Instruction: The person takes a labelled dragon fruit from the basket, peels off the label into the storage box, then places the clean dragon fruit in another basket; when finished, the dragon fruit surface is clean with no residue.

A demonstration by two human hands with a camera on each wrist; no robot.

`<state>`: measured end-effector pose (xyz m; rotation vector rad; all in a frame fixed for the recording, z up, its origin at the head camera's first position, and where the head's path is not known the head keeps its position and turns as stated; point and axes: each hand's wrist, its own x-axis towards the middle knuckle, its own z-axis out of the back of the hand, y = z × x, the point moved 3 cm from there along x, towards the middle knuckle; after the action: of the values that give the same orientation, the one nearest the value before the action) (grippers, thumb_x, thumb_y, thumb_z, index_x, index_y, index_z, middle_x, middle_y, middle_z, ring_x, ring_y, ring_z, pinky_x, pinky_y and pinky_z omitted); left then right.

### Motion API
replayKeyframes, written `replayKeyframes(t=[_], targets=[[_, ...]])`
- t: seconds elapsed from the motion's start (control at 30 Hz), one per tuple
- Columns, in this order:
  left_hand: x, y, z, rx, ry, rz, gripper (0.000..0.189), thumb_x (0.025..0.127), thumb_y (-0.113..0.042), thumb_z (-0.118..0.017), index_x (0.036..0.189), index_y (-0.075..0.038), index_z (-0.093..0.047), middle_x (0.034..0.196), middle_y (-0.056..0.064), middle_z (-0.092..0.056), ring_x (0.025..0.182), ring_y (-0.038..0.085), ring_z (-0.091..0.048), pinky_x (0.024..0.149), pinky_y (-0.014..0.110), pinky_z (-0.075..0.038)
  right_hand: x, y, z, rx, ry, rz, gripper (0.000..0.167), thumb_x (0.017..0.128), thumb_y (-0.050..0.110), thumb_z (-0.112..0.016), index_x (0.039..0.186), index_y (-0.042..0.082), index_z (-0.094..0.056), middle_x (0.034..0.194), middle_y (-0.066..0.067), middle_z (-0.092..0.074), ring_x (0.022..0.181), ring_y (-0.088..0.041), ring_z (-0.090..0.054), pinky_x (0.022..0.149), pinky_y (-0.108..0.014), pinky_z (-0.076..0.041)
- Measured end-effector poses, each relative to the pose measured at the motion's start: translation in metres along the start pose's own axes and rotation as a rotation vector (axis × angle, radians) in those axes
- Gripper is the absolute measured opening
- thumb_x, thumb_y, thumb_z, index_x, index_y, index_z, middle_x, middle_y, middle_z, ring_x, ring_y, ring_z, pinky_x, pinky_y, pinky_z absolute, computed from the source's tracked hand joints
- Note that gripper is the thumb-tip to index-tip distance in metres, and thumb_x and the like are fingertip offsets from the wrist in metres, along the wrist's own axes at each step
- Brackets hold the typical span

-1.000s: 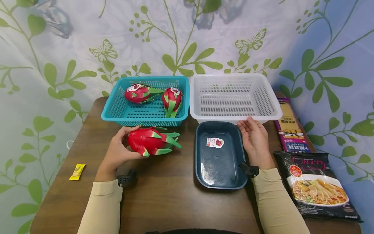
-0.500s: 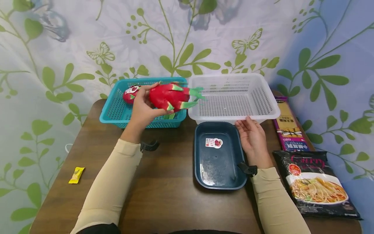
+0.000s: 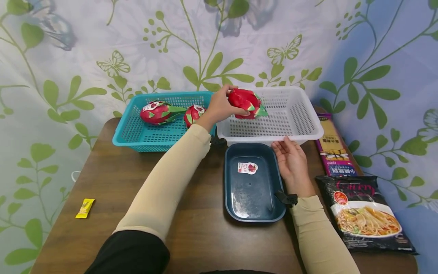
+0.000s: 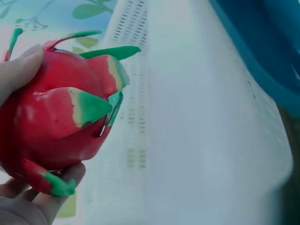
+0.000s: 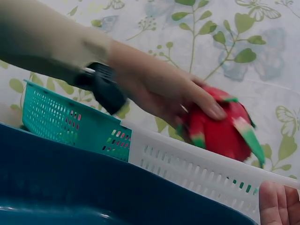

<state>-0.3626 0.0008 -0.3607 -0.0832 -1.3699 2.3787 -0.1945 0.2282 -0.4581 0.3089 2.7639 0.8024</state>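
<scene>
My left hand (image 3: 220,106) grips a red dragon fruit (image 3: 245,102) with green-tipped scales, thumb and fingers round its blunt end. The fruit is over the left part of the white basket (image 3: 270,138); in the left wrist view it hangs above the basket floor. My right hand (image 3: 292,161) has its palm turned up and its fingers fairly straight against the basket's front rim. Two more dragon fruits lie in the teal basket: one at left (image 3: 158,113), another at right (image 3: 194,113), the latter partly behind my left forearm.
The teal basket (image 3: 137,144) stands left of the white one. A dark blue tray (image 3: 251,194) with a fruit sticker lies in front. Pasta (image 3: 335,146) and noodle (image 3: 366,217) packets lie at right, a yellow sachet (image 3: 85,208) at left. A patterned cloth hangs behind.
My left hand has carried the dragon fruit from in front of the teal basket, up and rightward, over the white basket. My right hand stays at the white basket's rim.
</scene>
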Motion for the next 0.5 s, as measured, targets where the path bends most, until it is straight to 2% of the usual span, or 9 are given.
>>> replayKeyframes(t=[0.1, 0.2, 0.37, 0.43, 0.5], targets=[[0.017, -0.002, -0.019, -0.003, 0.032, -0.005, 0.088, 0.074, -0.028, -0.099, 0.145, -0.015, -0.049, 0.137, 0.005, -0.058, 0.122, 0.02, -0.056, 0.086, 0.031, -0.058, -0.001, 0.0, 0.002, 0.004, -0.013, -0.002, 0.028, 0.105, 0.007, -0.064, 0.13, -0.004, -0.058, 0.111, -0.019, -0.068, 0.091, -0.025, -0.07, 0.093, -0.035, -0.057], [0.029, -0.004, -0.033, -0.011, 0.03, 0.016, 0.087, 0.075, -0.024, -0.099, 0.145, -0.015, -0.049, 0.138, 0.005, -0.059, 0.123, 0.02, -0.056, 0.086, 0.029, -0.058, -0.001, 0.001, 0.002, -0.002, -0.011, 0.007, 0.029, 0.104, 0.007, -0.064, 0.131, -0.004, -0.058, 0.112, -0.02, -0.068, 0.091, -0.026, -0.07, 0.093, -0.036, -0.056], [0.039, 0.0, -0.041, -0.003, 0.032, 0.089, 0.088, 0.076, -0.02, -0.098, 0.146, -0.013, -0.046, 0.142, 0.006, -0.056, 0.127, 0.021, -0.053, 0.088, 0.031, -0.058, -0.001, -0.001, 0.0, -0.018, 0.005, 0.014, 0.03, 0.105, 0.008, -0.064, 0.131, -0.004, -0.058, 0.111, -0.019, -0.068, 0.092, -0.025, -0.07, 0.094, -0.036, -0.056], [0.043, 0.004, -0.041, 0.056, 0.059, 0.14, 0.089, 0.076, -0.019, -0.098, 0.147, -0.012, -0.043, 0.143, 0.008, -0.054, 0.129, 0.022, -0.051, 0.09, 0.032, -0.057, -0.002, -0.001, 0.0, -0.035, 0.003, 0.019, 0.031, 0.105, 0.009, -0.064, 0.132, -0.004, -0.058, 0.111, -0.019, -0.068, 0.093, -0.025, -0.07, 0.095, -0.036, -0.055], [0.046, 0.007, -0.039, 0.167, 0.086, 0.192, 0.093, 0.075, -0.017, -0.098, 0.148, -0.01, -0.041, 0.144, 0.009, -0.052, 0.13, 0.023, -0.05, 0.094, 0.033, -0.055, -0.003, 0.001, 0.0, -0.043, 0.0, 0.021, 0.031, 0.105, 0.01, -0.065, 0.132, -0.004, -0.059, 0.111, -0.019, -0.068, 0.093, -0.025, -0.071, 0.095, -0.036, -0.055]])
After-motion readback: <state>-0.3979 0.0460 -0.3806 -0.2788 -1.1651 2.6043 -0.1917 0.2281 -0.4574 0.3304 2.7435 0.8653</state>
